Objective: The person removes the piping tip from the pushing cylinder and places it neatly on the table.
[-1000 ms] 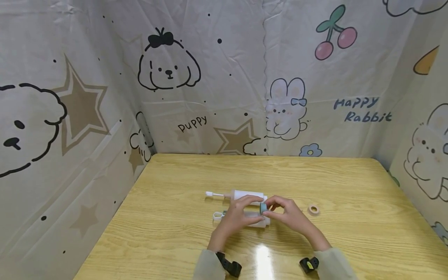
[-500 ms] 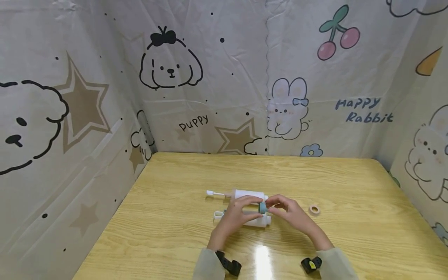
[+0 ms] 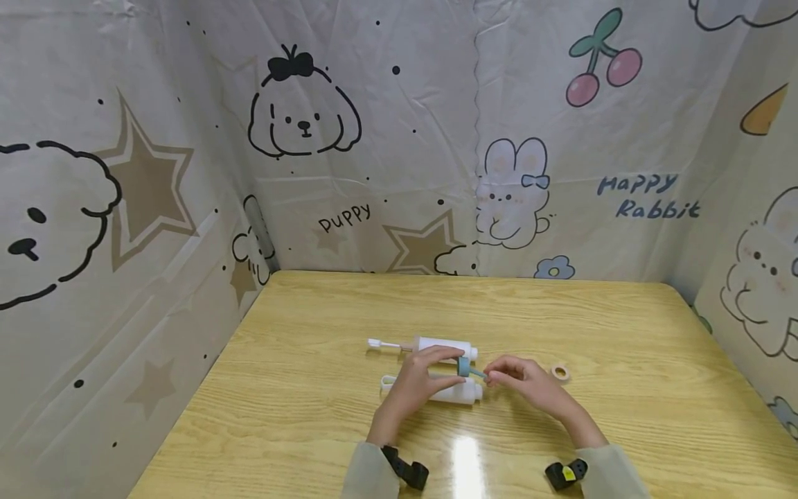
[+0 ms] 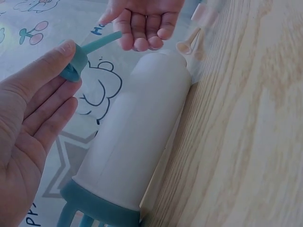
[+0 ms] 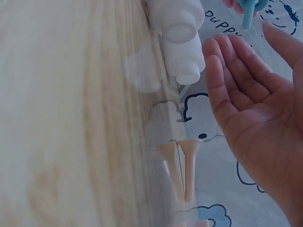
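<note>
My left hand (image 3: 414, 384) pinches a small teal funnel (image 3: 463, 367) between thumb and fingertips. Its thin stem points right, as the left wrist view also shows. Just beyond the stem's tip is my right hand (image 3: 526, 381); in the right wrist view its fingers (image 5: 236, 71) are extended, with a wide gap to the thumb. Under the left hand lies a white bottle (image 3: 458, 393) with a teal end piece (image 4: 104, 203) and a white loop (image 3: 387, 382). Behind it lies another white bottle (image 3: 442, 343) with a beige end and a white brush (image 3: 374, 344).
A beige funnel-shaped piece (image 3: 564, 367) lies on the table right of the bottles, close behind my right hand. The wooden table (image 3: 312, 430) is backed by a printed curtain (image 3: 411, 104), with more curtain along both sides.
My right hand has drawn back to the right from the teal funnel. The funnel has shifted slightly left in my left hand, and its stem now shows. The bottles have not moved.
</note>
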Demonstrator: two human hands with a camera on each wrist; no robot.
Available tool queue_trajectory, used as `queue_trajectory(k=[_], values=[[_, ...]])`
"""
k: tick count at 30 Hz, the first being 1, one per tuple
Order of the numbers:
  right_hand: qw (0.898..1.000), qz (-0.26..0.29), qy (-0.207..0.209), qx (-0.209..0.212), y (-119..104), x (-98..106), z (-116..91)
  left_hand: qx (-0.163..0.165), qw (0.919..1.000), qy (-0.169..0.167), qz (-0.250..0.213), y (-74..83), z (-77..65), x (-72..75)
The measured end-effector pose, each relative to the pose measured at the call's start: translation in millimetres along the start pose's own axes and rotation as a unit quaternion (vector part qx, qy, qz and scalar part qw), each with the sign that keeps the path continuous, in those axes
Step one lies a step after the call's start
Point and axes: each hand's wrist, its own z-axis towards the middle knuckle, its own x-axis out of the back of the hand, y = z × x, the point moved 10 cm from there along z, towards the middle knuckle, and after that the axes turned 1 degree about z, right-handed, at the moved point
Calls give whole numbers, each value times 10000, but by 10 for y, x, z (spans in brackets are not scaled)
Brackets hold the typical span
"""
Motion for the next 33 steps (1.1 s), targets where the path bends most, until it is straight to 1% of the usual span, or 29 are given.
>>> queue_trajectory(k=[3,6,13,19,25,29,33], values=[[9995,154,-245,111,-16,-50,10,-4,10000,4,-31,6,-1,1],[9985,300,-391,223,-26,-92,26,-64,9999,-2,-100,20,-7,-2],[9978,365,-336,433,-64,-106,34,-207,9997,-43,-114,37,-17,-23],[9965,432,-310,639,-126,-122,38,-358,9992,-3,-155,59,-27,-9],[9939,452,-450,905,-201,-171,45,-432,9989,38,-200,59,-34,6],[9927,458,-564,964,-217,-198,51,-548,9983,91,-150,72,-30,23],[9923,438,-563,1008,-231,-207,65,-532,9985,1,-160,71,-17,13]])
